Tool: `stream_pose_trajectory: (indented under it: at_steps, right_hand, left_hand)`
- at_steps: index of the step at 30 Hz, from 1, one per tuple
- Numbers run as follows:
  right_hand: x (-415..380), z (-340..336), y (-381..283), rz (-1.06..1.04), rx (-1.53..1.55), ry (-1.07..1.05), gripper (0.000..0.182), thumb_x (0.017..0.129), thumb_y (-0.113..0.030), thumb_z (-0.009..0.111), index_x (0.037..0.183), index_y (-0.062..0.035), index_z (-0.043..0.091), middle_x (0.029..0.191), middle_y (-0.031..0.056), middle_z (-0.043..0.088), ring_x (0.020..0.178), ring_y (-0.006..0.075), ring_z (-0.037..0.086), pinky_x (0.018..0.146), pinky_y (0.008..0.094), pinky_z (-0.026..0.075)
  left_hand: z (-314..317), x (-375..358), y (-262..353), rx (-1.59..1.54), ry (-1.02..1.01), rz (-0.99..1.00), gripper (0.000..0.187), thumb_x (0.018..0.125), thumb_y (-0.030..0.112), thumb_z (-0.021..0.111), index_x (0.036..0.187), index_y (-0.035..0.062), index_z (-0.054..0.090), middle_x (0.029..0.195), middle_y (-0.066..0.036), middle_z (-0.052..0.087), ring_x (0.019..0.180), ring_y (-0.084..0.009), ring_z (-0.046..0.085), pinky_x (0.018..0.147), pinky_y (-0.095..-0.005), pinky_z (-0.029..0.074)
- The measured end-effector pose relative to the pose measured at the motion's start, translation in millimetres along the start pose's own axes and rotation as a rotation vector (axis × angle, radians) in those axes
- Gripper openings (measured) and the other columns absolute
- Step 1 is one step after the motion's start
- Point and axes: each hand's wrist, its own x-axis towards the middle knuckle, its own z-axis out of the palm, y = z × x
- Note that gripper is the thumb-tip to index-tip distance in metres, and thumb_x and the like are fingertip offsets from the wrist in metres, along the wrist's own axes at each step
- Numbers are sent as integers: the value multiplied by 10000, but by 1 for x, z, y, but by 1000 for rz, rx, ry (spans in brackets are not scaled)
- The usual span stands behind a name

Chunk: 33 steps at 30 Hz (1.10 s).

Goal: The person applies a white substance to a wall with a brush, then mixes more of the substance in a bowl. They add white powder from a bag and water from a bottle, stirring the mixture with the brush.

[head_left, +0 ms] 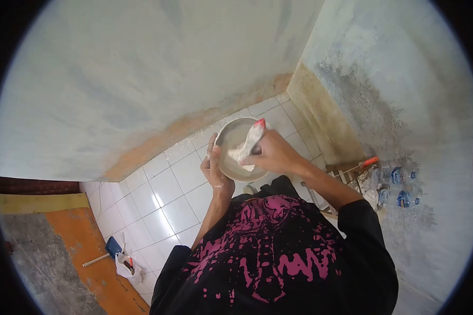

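A round bowl [227, 137] with pale, whitish material inside is held up in front of my body. My left hand [214, 167] grips its left rim, with white smears on the fingers. Over the bowl's right side, my right hand [272, 152] is closed round a whitish tool [253, 138] with a red tip. The tool slants down into the bowl, and its lower end is at a pale lump [237, 154]. Part of the tool is hidden by my right fingers.
White floor tiles [164, 195] lie below, between stained walls. At right are plastic bottles [403, 198], an orange-handled tool [369, 161] and a wooden frame. A white bag [127, 266] and a blue object [113, 245] with a pale handle sit at lower left.
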Motion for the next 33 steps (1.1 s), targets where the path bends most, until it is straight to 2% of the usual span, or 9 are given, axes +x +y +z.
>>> stream_pose_trajectory:
  at_steps: [4,7,10,12,15,16,22,29,33]
  right_hand:
    - [4,0,2,106,68,94,326,705,-241,770,917,-7,688,715,129,664,748,284,674,714,365,514]
    - [5,-3,1,39,-130,-91,321,703,-245,766,913,-14,689,713,135,663,727,292,668,701,384,511]
    - [10,-7,-8,131,-56,-57,379,753,-138,770,1062,50,658,896,121,705,768,220,679,739,351,542]
    - [7,-7,-6,-37,-174,-180,299,749,-138,761,1000,9,691,868,128,710,739,284,676,725,374,528]
    - [18,-32,-17,-84,-364,-333,241,738,-162,761,940,-37,716,872,154,704,778,353,656,723,390,514]
    - [21,-42,-32,24,-398,-370,219,737,-178,760,928,-76,730,873,165,690,823,383,629,734,401,508]
    - [29,-55,-30,-86,-661,-573,186,729,-154,744,881,-50,717,827,171,677,847,374,634,761,444,501]
    - [20,-48,-17,11,-552,-660,238,708,-182,746,906,-54,711,831,179,687,787,370,644,727,427,508]
    - [14,-36,-1,55,-405,-507,285,730,-203,749,953,-30,705,832,168,698,751,326,663,719,398,516]
  left_hand:
    - [-7,3,-9,-44,12,13,568,950,341,603,1264,-130,560,1139,-168,665,992,-177,618,897,-303,475]
    - [-7,4,-1,39,-22,-30,584,948,335,605,1296,-129,533,1136,-164,664,993,-171,616,894,-298,475]
    - [-6,3,-1,-9,-18,-76,579,947,331,613,1286,-133,539,1114,-154,669,979,-162,618,882,-288,478]
    - [-8,6,-5,-28,19,-85,578,943,334,628,1299,-114,542,1077,-135,677,951,-153,621,861,-283,487]
    - [-11,6,-6,-10,-39,-109,574,941,332,639,1308,-99,543,1055,-123,682,932,-148,618,868,-282,481]
    - [-14,6,-5,-23,-88,-124,568,941,327,642,1308,-95,547,1062,-117,683,923,-139,613,864,-276,476]
    - [-18,6,-1,36,-96,-179,561,932,311,653,1302,-99,554,1037,-99,691,900,-124,610,833,-261,473]
    - [-20,3,-3,-13,-21,-153,536,940,290,641,1286,-111,559,1072,-121,686,918,-124,607,848,-255,464]
    - [-17,2,-8,-55,14,-101,515,961,291,616,1260,-125,566,1171,-146,651,992,-138,603,907,-280,459]
